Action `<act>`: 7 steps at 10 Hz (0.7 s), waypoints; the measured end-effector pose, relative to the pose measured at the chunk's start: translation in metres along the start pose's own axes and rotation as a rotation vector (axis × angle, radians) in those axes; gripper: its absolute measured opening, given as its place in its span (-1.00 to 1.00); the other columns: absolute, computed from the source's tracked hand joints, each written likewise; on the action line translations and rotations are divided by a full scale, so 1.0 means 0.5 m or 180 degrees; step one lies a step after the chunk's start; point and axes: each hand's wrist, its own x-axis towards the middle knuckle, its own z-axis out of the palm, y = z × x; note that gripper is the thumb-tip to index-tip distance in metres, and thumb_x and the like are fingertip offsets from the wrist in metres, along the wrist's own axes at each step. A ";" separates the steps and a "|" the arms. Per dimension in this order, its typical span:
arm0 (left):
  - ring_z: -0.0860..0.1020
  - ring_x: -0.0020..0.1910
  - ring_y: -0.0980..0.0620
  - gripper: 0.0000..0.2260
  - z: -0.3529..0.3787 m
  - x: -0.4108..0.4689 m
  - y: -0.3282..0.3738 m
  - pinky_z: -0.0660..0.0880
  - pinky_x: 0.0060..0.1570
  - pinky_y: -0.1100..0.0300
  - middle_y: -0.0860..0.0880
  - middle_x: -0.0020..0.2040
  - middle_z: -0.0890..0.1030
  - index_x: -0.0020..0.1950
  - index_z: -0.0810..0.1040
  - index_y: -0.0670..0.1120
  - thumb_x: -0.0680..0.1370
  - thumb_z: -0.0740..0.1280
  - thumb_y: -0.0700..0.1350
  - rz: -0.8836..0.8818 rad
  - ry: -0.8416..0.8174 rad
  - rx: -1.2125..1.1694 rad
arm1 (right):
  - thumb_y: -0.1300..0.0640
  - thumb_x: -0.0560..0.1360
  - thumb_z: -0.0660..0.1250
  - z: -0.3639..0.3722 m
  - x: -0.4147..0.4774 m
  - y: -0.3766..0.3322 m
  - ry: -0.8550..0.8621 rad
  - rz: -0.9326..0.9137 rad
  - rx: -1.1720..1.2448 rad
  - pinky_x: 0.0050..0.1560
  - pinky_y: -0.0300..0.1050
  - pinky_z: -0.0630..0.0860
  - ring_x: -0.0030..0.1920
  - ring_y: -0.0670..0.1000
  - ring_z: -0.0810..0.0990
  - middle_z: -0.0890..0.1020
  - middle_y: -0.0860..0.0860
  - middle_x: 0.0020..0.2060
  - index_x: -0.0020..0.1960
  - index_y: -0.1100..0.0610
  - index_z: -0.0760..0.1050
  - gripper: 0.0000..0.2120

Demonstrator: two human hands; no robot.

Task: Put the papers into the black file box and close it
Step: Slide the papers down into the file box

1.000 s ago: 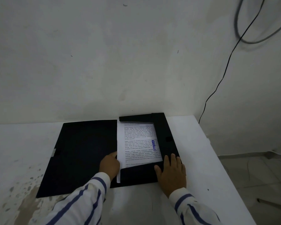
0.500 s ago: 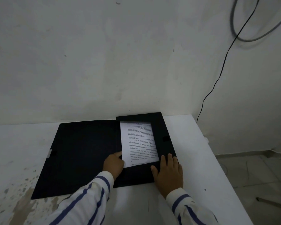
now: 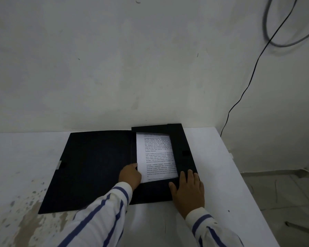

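**Papers lying in the open black file box**

Papers (image 3: 156,155) with printed text lie inside the tray half of one black file box (image 3: 177,190), which sits open and flat on the white bench (image 3: 221,175) at the centre of the frame, close against the wall (image 3: 114,68). Black flaps frame the sheets along the top, right and bottom edges. How many sheets make up the stack cannot be told; only the top page shows. The box's lid (image 3: 96,168) is spread out to the left, with one pale tab at its left edge.

Two hands are in view, both in striped sleeves. The left hand (image 3: 130,176), loosely curled, touches the lower left corner of the papers; whether it pinches the edge cannot be told. The right hand (image 3: 188,192) lies flat, fingers spread, pressing on the bottom flap at the tray's lower right corner.

One thin black cable (image 3: 246,90) runs down the wall at the upper right of the frame.
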 end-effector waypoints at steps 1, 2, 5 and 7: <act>0.59 0.11 -0.15 -0.59 0.002 0.000 0.004 0.47 -0.05 0.25 -0.19 0.19 0.62 0.26 0.57 -0.18 0.52 0.10 -0.39 -0.0025 -0.0011 0.0037 | -0.27 0.56 -0.06 -0.001 0.001 -0.001 -0.0031 0.0000 -0.0010 0.53 0.09 -0.01 0.55 0.16 -0.01 0.06 0.12 0.55 0.53 0.09 0.01 -0.33; 0.58 0.13 -0.15 -0.57 0.002 0.001 0.003 0.48 -0.02 0.24 -0.19 0.22 0.60 0.29 0.55 -0.16 0.51 0.09 -0.38 -0.0075 -0.0008 -0.0003 | -0.27 0.56 -0.06 -0.001 0.001 -0.001 -0.0044 -0.0002 -0.0010 0.53 0.09 -0.01 0.55 0.16 -0.01 0.06 0.12 0.55 0.53 0.09 0.01 -0.33; 0.53 0.22 -0.15 -0.59 -0.009 -0.011 0.001 0.49 0.20 0.14 -0.19 0.31 0.54 0.36 0.47 -0.18 0.54 0.11 -0.35 -0.0171 -0.0100 -0.0151 | -0.26 0.56 -0.04 -0.006 0.000 -0.002 -0.0028 0.0015 -0.0003 0.53 0.09 0.01 0.54 0.16 0.01 0.06 0.12 0.55 0.53 0.09 0.02 -0.34; 0.51 0.26 -0.13 -0.55 -0.088 -0.028 -0.047 0.44 0.17 0.18 -0.19 0.34 0.50 0.45 0.36 -0.15 0.54 0.22 -0.28 -0.0283 0.0126 -0.0303 | -0.18 0.57 0.04 -0.006 -0.012 -0.055 0.0035 -0.0213 0.0094 0.52 0.12 0.05 0.53 0.16 0.06 0.11 0.14 0.53 0.51 0.10 0.08 -0.40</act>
